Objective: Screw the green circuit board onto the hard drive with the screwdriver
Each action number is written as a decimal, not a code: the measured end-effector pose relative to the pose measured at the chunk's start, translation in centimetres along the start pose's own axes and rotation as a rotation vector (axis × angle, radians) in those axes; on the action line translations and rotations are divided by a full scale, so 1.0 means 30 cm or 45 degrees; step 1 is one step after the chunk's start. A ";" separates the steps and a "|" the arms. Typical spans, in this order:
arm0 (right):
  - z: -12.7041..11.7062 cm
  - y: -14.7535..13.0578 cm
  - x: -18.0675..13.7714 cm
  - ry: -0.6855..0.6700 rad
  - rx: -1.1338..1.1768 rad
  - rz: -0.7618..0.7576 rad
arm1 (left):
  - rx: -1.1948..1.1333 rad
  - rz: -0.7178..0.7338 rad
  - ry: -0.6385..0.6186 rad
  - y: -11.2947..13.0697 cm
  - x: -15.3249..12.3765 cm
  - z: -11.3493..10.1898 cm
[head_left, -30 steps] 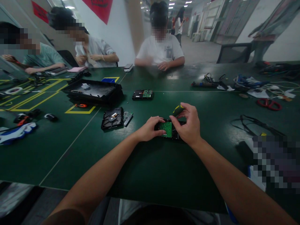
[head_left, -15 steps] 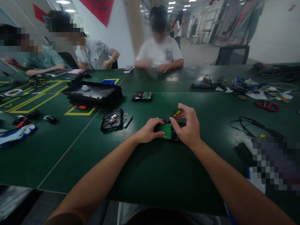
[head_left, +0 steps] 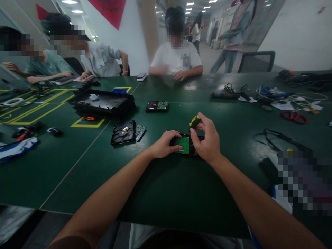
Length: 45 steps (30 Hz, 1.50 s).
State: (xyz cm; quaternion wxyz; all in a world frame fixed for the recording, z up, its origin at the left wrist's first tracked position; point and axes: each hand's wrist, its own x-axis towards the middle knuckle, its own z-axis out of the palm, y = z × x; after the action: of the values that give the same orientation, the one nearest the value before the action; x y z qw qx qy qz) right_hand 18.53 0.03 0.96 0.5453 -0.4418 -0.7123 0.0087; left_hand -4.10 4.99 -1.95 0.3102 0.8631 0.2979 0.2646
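A black hard drive [head_left: 184,144] with its green circuit board facing up lies on the green table [head_left: 166,193] in front of me. My left hand [head_left: 164,144] grips the drive's left end, fingers curled on it. My right hand [head_left: 207,138] is closed around a screwdriver with a yellow and black handle [head_left: 194,121], held upright with its tip down on the drive's right part.
A second drive [head_left: 123,132] with a loose board lies to the left, a third drive [head_left: 156,106] farther back, and a black tray [head_left: 102,101] beyond. Red scissors [head_left: 294,117], cables and tools lie at the right. Three people sit across the table.
The screwdriver handle has turned a little in my right fingers and stands more upright. Both hands stay on the drive. A person has walked into view in the far corridor.
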 end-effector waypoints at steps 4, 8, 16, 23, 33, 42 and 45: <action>0.006 0.010 -0.006 0.042 -0.010 0.010 | 0.003 0.003 -0.003 0.002 0.001 -0.001; 0.006 0.018 -0.008 0.109 -0.034 0.004 | 0.007 0.012 0.007 -0.004 0.000 0.002; 0.007 0.008 -0.009 0.020 0.031 0.030 | -0.004 -0.010 0.003 0.005 -0.002 -0.001; 0.000 0.006 -0.007 -0.005 0.016 0.012 | 0.002 -0.025 -0.009 0.013 0.001 -0.003; 0.008 0.017 -0.011 0.052 0.067 0.037 | 0.014 -0.017 -0.011 0.000 0.001 -0.001; 0.006 0.020 -0.008 0.092 0.051 -0.012 | 0.024 0.000 -0.010 0.003 0.000 -0.002; 0.006 0.019 -0.008 0.056 0.083 0.005 | 0.019 -0.008 -0.004 0.002 -0.001 -0.001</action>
State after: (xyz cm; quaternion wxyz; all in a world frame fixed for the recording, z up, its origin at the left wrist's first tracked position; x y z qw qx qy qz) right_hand 18.74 0.30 0.41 0.5750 -0.4253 -0.6985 0.0232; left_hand -4.11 4.93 -1.90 0.3052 0.8649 0.3019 0.2600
